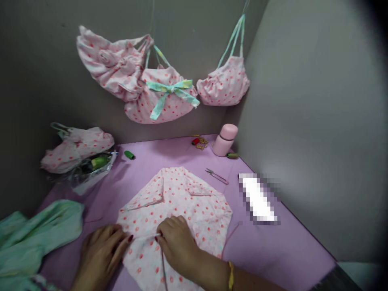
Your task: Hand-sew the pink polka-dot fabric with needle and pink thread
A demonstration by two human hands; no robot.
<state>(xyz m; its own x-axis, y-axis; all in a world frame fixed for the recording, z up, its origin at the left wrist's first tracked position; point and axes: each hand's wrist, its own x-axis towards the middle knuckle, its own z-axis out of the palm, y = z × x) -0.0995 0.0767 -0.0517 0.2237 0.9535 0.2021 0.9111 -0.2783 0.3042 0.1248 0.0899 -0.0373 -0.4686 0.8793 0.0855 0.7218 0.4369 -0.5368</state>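
Both hands are down on one flat piece of pink cotton fabric with red polka dots (182,198), cut roughly round with its edges folded inward, lying in the middle of the lilac-covered worktop (273,250). The left hand (101,252) lies palm down on the near-left edge of the fabric, fingers loosely curled and pressing on the cloth rather than gripping it. The right hand (178,242) sits just beside it, fingers bent, fingertips pinching a fold of the same fabric; there's a yellow band on that wrist. A thin thread runs down from under the right hand, but I can't tell if a needle is there.

Count of the rest: three finished pink polka-dot fabric bags (163,93) hang on the grey wall behind, one with a mint-green bow, and a fourth pink polka-dot bag (75,147) rests at the left on a clear plastic packet. One heap of mint-green cloth (33,234) lies at the near-left corner. Towards the back there's one small pink lidded bottle (224,140), one green thread spool (129,154), one red thread spool (195,141) and one pair of small metal thread snips (216,176), all well apart from the hands.
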